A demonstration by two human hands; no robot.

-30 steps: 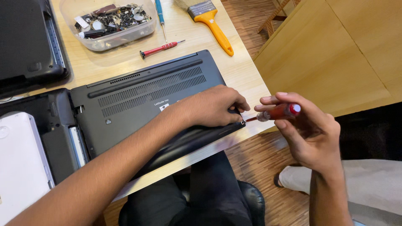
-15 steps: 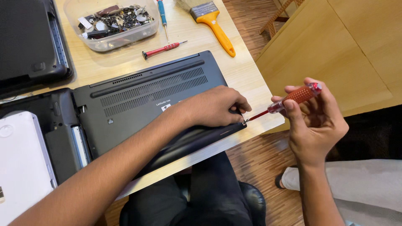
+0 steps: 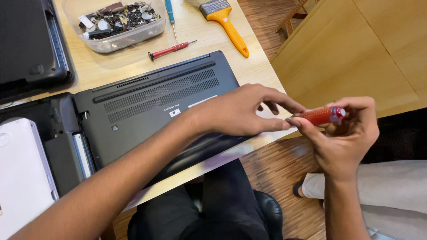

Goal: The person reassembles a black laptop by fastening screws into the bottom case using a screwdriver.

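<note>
The red-handled screwdriver (image 3: 321,116) is held level just off the right edge of the surface (image 3: 102,69), past the corner of the upturned laptop (image 3: 155,106). Its grip is ribbed and red with a paler cap at the far end; the tip is hidden between fingertips. The right hand (image 3: 342,142) curls its fingers around the handle, out over the wood floor (image 3: 275,169) where there is free room. The left hand (image 3: 242,111) lies across the laptop's right corner, thumb and forefinger pinched together at the screwdriver's tip. The laptop is dark grey, base up, with vent slots, and its near edge overhangs the surface's front edge above the person's lap. Behind it lie a second red screwdriver (image 3: 171,49), a yellow-handled brush (image 3: 227,22) and a clear tub of small parts (image 3: 118,22). A pale wooden panel (image 3: 356,49) stands to the right.
</note>
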